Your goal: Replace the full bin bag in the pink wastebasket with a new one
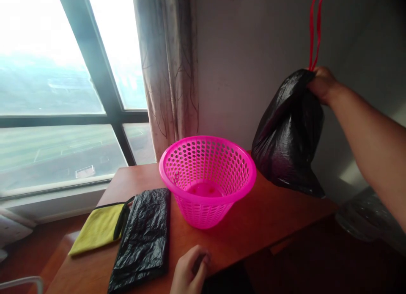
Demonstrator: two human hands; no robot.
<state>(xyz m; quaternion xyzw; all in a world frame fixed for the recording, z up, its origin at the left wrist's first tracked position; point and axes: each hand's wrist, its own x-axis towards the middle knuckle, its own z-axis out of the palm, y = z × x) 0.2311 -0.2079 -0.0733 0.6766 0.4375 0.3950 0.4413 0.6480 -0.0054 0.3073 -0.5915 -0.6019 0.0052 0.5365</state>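
Up at the right, my right hand (322, 84) is closed around the gathered top of a black garbage bag (287, 133). The bag hangs bulging in the air, and its red drawstring (314, 29) rises above the hand out of view. My left hand (190, 268) is at the table's front edge with fingers loosely curled in; I see nothing held in it. A bright pink plastic basket (207, 199), full of holes, stands upright on the table beyond that hand. Left of the basket lies a folded stack of black plastic bags (142, 239).
A yellow cloth (101, 226) with dark edging lies left of the folded bags on the wooden table (253, 218). Behind are a window (53, 82), a curtain (171, 65) and a wall. Clear plastic (368, 213) sits beyond the table's right end.
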